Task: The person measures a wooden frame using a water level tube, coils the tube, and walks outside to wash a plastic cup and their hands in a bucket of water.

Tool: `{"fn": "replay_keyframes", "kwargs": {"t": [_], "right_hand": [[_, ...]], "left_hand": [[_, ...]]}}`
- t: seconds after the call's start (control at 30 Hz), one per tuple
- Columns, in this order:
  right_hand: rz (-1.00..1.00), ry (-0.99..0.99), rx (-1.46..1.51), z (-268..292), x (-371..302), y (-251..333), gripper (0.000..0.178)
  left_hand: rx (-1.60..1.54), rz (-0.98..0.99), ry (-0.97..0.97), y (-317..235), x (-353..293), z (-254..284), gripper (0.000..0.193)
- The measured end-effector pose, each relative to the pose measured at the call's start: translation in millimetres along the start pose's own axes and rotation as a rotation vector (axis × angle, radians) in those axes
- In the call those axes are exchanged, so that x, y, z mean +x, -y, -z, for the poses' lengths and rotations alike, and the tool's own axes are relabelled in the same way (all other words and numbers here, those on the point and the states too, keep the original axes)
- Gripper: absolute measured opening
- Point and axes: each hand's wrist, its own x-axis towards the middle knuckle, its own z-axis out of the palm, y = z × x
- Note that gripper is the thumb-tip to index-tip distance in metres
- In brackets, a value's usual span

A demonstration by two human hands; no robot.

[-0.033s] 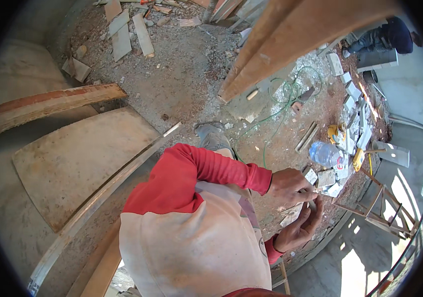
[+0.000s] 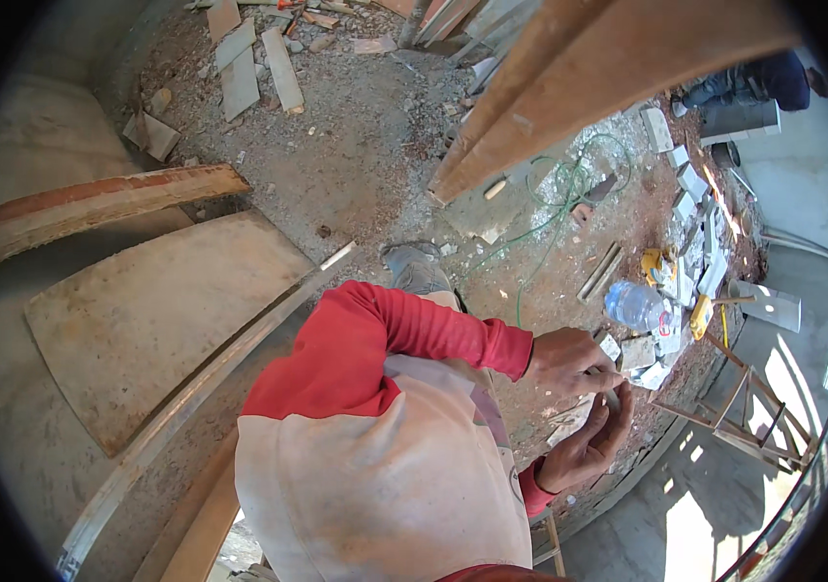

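Observation:
In front of my torso, towards the right, my two hands meet at the fingertips. My left hand comes in from a red sleeve with thumb and fingers pinched together. Just below it, my right hand is turned palm inward, its fingers curled up towards the left fingertips. A small greyish sliver shows between the right thumb and fingers, too small to name. What the left pinch holds is hidden. Beyond the hands on the ground lie broken tile pieces and a large clear plastic bottle.
A wooden beam juts in overhead. To the left are a sheet of board and a curved plank. A green hose coils on the rubble floor. A wooden ladder leans at right; another person is far right.

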Motion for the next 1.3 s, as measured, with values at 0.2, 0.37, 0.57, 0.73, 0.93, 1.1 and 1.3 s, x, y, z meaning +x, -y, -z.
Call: {"fn": "replay_keyframes", "kwargs": {"t": [0.2, 0.37, 0.57, 0.73, 0.93, 1.1, 1.3], "right_hand": [[0.237, 0.225, -0.528, -29, 47, 13, 0.037], [0.388, 0.149, -0.574, -67, 58, 23, 0.042], [0.249, -0.02, -0.101, -104, 62, 44, 0.045], [0.25, -0.019, -0.273, -117, 58, 47, 0.049], [0.153, -0.059, -0.083, -122, 50, 48, 0.049], [0.155, -0.036, -0.146, -104, 48, 47, 0.047], [0.412, 0.161, -0.614, -48, 71, 39, 0.043]], "left_hand": [[-0.008, 0.026, 0.051, 3, 26, 57, 0.044], [-0.116, 0.072, 0.035, 4, 31, 73, 0.05], [-0.226, 0.021, -0.079, -1, 35, 86, 0.051], [-0.148, 0.025, -0.125, 1, 34, 96, 0.048], [-0.134, -0.01, -0.135, 2, 31, 98, 0.044], [-0.123, -0.025, -0.066, -4, 35, 92, 0.042], [-0.035, 0.017, 0.055, -2, 35, 82, 0.052]]}}
